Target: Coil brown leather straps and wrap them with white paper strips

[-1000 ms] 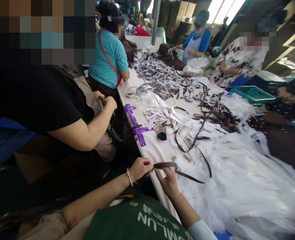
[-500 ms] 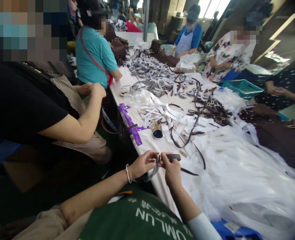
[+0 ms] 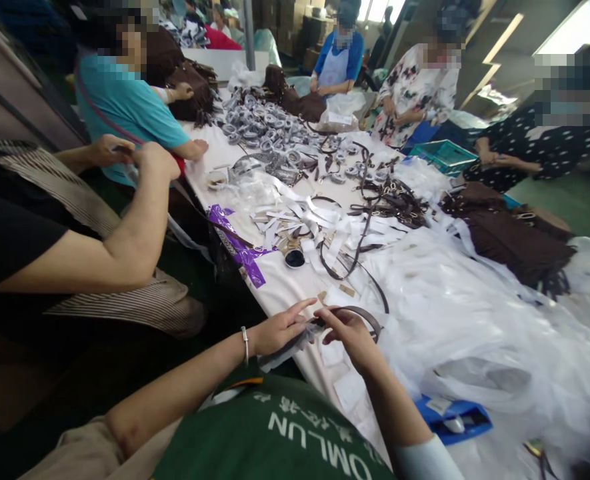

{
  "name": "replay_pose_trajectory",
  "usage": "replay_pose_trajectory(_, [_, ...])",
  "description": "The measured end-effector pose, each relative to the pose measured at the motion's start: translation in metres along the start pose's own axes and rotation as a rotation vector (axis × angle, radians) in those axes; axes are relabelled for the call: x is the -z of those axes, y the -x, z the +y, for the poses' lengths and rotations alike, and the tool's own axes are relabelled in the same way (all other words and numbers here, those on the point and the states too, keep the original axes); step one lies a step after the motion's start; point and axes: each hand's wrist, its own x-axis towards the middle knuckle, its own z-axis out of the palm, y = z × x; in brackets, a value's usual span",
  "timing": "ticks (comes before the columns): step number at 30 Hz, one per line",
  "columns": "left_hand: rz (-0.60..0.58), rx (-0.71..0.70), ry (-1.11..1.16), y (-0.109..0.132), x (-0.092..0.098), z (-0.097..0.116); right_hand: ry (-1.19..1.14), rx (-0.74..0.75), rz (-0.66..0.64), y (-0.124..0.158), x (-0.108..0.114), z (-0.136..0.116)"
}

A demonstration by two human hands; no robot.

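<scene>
Near the table's front edge, my left hand (image 3: pixel 277 331) has its fingers closed on a dark brown strap (image 3: pixel 359 312), part of which is in translucent wrapping (image 3: pixel 279 357) hanging below the hand. Close beside it, my right hand (image 3: pixel 347 333) pinches the same strap, which curves in a loop behind the fingers. The fingertips of both hands nearly meet. A small round black-topped container (image 3: pixel 295 259) stands beyond them, among white strips (image 3: pixel 332 247) and a longer dark strap.
Wrapped grey rings (image 3: pixel 259 120) are heaped on the far table. White plastic sheeting (image 3: pixel 455 333) covers the right side, with a blue tray (image 3: pixel 457 421) by it. A person in black sleeves (image 3: pixel 119 260) works close at left; several others stand around. Purple tape (image 3: pixel 237 243) marks the left edge.
The view has swung to the right. The strap now arches higher behind my right hand, and both hands' fingers have spread more along it. The person at left has raised an item.
</scene>
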Motion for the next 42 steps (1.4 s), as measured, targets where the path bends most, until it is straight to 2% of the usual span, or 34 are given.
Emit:
replay_pose_trajectory(2, [-0.007,0.001,-0.049,-0.005,0.001,0.001,-0.017,-0.016,0.055,0.005,0.003,0.009])
replay_pose_trajectory(3, [0.04,-0.021,-0.112,-0.007,0.0,0.002,0.01,-0.008,0.123,0.007,0.003,0.013])
replay_pose_trajectory(6, [0.3,-0.112,-0.383,-0.01,-0.006,0.005,0.15,0.054,0.328,0.012,0.0,0.024])
replay_pose_trajectory(8, [0.387,-0.155,-0.542,-0.01,-0.013,0.008,0.208,0.119,0.395,0.015,-0.003,0.026])
replay_pose_trajectory(10, [0.354,-0.219,-0.65,-0.009,-0.019,0.01,0.233,0.165,0.425,0.018,-0.006,0.023])
replay_pose_trajectory(12, [0.288,-0.295,-0.73,-0.01,-0.022,0.011,0.236,0.178,0.403,0.019,-0.006,0.018])
replay_pose_trajectory(19, [0.082,-0.358,-0.926,-0.017,-0.01,0.017,0.183,0.169,0.208,0.02,0.002,0.022])
replay_pose_trajectory(24, [0.055,-0.328,-1.02,-0.01,-0.004,0.015,0.306,0.282,0.124,0.02,0.001,0.031])
replay_pose_trajectory(27, [0.023,-0.431,-1.14,-0.01,-0.003,0.012,0.346,0.313,0.017,0.019,0.001,0.03])
replay_pose_trajectory(30, [0.044,-0.53,-1.095,-0.014,-0.002,0.013,0.25,0.206,-0.023,0.018,0.004,0.026])
replay_pose_trajectory(32, [0.145,-0.511,-0.994,-0.016,-0.001,0.015,0.17,0.188,0.036,0.019,0.007,0.023])
replay_pose_trajectory(35, [0.249,-0.47,-0.9,-0.015,-0.004,0.018,0.089,0.256,0.181,0.024,0.004,0.017])
replay_pose_trajectory(37, [0.284,-0.48,-0.856,-0.011,-0.011,0.018,0.038,0.206,0.2,0.027,-0.004,0.014])
replay_pose_trajectory(39, [0.328,-0.482,-0.785,-0.006,-0.02,0.017,-0.041,0.098,0.156,0.031,-0.017,0.012])
replay_pose_trajectory(42, [0.371,-0.369,-0.627,0.006,-0.028,0.017,-0.205,-0.004,0.115,0.035,-0.035,0.01])
